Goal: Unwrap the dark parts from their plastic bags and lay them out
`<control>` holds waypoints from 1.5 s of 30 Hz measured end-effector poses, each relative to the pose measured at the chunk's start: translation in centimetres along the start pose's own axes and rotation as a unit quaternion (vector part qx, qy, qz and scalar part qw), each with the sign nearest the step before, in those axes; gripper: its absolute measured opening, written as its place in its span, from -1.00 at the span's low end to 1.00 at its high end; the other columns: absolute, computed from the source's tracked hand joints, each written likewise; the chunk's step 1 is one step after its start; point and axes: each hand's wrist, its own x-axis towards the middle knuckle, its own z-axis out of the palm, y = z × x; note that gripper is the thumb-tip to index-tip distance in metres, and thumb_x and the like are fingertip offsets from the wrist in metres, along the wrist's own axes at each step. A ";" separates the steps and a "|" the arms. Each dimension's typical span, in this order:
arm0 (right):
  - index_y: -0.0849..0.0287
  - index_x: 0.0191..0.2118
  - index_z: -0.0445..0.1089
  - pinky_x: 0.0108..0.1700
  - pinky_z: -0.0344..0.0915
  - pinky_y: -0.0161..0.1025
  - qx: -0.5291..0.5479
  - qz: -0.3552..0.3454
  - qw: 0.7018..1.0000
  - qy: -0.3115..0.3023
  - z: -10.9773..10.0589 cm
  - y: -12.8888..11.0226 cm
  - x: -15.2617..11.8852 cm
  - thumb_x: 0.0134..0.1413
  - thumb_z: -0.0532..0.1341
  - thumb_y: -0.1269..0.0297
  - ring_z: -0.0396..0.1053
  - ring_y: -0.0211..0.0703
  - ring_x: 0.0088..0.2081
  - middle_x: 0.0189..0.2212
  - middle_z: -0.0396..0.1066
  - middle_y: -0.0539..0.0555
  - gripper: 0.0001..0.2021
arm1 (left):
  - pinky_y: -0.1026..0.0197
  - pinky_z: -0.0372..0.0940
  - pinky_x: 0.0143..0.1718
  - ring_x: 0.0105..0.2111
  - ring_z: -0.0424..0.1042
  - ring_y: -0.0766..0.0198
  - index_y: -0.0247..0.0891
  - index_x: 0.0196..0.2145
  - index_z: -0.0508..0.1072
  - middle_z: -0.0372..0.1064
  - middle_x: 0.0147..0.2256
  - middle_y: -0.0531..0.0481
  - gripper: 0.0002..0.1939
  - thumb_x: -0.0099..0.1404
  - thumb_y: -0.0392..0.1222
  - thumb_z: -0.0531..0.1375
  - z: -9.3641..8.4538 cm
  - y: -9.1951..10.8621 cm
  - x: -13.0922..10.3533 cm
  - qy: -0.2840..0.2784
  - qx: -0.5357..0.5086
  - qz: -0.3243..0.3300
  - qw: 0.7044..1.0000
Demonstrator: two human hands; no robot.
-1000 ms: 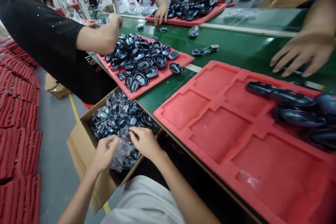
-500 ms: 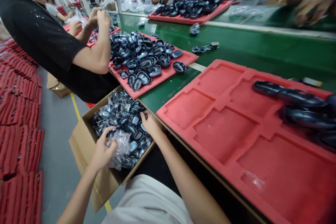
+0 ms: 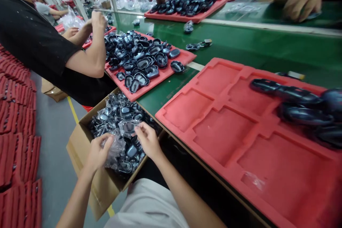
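My right hand (image 3: pixel 149 140) pinches the edge of a dark blue plastic shell in a clear bag (image 3: pixel 128 127), just above the open carton. Beside it, my left hand (image 3: pixel 98 150) is closed around crumpled clear plastic bags (image 3: pixel 116 151). The cardboard carton (image 3: pixel 84 162) below both hands is full of bagged glossy blue shells (image 3: pixel 131 150), partly hidden by my hands and the plastic.
A red foam tray (image 3: pixel 221 102) with dark shells (image 3: pixel 287 92) lies at right on the green table (image 3: pixel 229 48). Another red tray (image 3: pixel 184 57) holds heaped shells. A co-worker in a black sleeve (image 3: pixel 50 48) stands left, near stacked red trays (image 3: pixel 17 114).
My right hand has come up from the carton's right side and toward my left hand, lifting a bagged shell. My left hand keeps the crumpled plastic. The view has shifted slightly.
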 end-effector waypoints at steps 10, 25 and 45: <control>0.12 -0.31 0.26 -0.42 0.12 -0.32 -0.111 -0.061 0.986 -0.112 -1.4 -3.6 -0.5 0.23 0.22 0.16 0.16 -0.28 -0.49 -0.51 0.20 -0.11 -0.82 | 0.26 0.23 -0.34 -0.41 0.38 0.21 -0.33 -0.36 0.58 0.50 -0.43 -0.01 -0.60 0.33 0.07 0.16 1.6 2.8 0.6 -0.108 -0.009 0.054 0.993; 0.09 -0.56 0.03 -0.46 0.08 -0.29 -0.113 -0.111 0.987 -0.007 -1.2 -1.7 -0.8 0.34 0.07 0.20 0.07 -0.28 -0.54 -0.62 0.04 -0.09 -0.59 | 0.28 0.14 -0.43 -0.50 0.22 0.31 -0.27 -0.53 0.37 0.31 -0.54 0.07 -0.62 0.32 0.04 0.10 4.0 4.1 0.1 -0.035 -0.036 0.049 0.998; 0.15 -0.18 0.52 -0.20 0.37 -0.24 -0.337 -0.104 0.936 0.016 -2.3 1.3 1.7 0.35 0.16 0.17 0.54 -0.06 -0.27 -0.33 0.58 0.15 -0.77 | 0.30 0.15 -0.45 -0.50 0.25 0.30 -0.29 -0.47 0.46 0.33 -0.52 0.05 -0.61 0.33 0.07 0.14 1.5 0.9 -1.3 -0.031 -0.016 0.000 0.999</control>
